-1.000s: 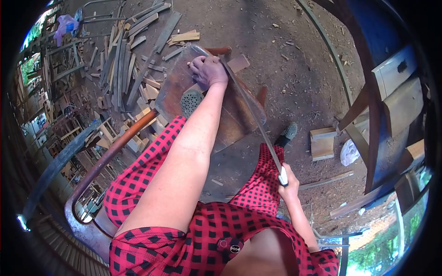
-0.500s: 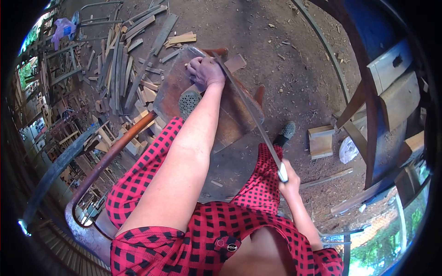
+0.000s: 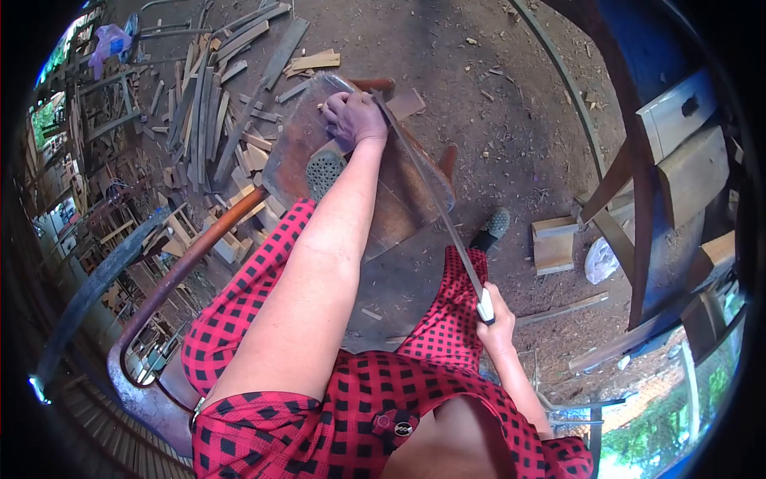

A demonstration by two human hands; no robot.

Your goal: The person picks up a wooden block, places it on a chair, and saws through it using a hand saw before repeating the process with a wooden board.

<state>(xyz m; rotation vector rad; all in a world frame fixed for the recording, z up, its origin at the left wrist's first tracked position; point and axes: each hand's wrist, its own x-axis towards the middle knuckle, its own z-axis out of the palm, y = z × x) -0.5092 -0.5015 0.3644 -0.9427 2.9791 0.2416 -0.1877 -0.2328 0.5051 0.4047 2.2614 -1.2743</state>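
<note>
The view is round and strongly bent, with black corners and straight lines bowing towards the rim. Under cover the light is dim to moderate, leaving the ground (image 3: 519,120) an even brown with a faint dark band near the top. Daylight enters at the lower right, where the greenery (image 3: 662,423) is washed nearly white, and in small bright patches at the left rim. A hard glare burns at the lower end of the pipe (image 3: 108,259). The left arm (image 3: 315,271) looks pale and bright, the left hand (image 3: 353,118) purplish. The saw (image 3: 432,189) reads fairly crisp; the slats (image 3: 120,431) sink into darkness, and the far left clutter is smeared.
</note>
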